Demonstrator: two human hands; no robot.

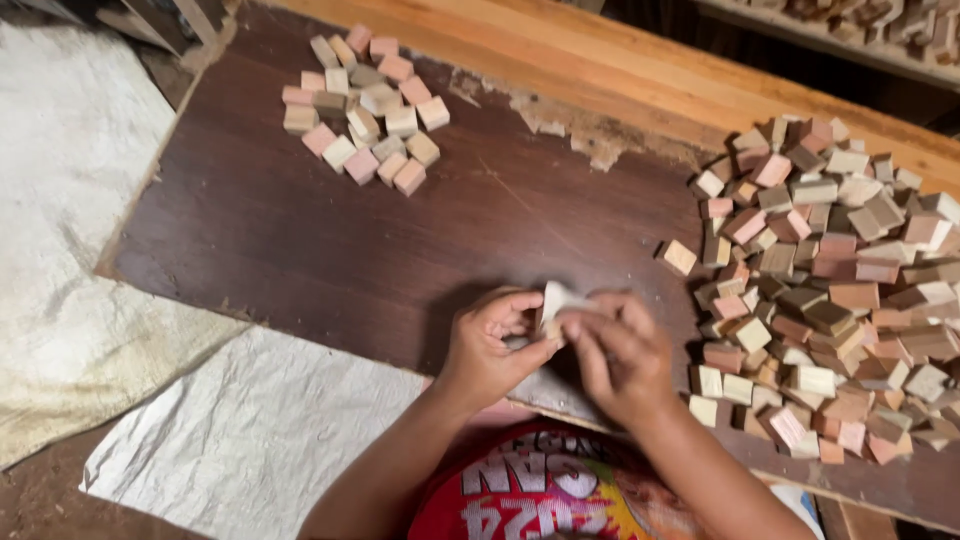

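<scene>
Over the dark board (330, 240), I see my left hand (487, 350) and right hand (618, 352) both pinching one pale block (553, 300), fingers closed around it.

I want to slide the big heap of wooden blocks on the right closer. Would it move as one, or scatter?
The big heap would probably scatter: its blocks lie loose and jumbled at odd angles, some stacked on others. The upper ones look apt to tumble when pushed. One stray block already sits apart on the dark board. The flat-sided blocks should slide rather than roll.
</scene>
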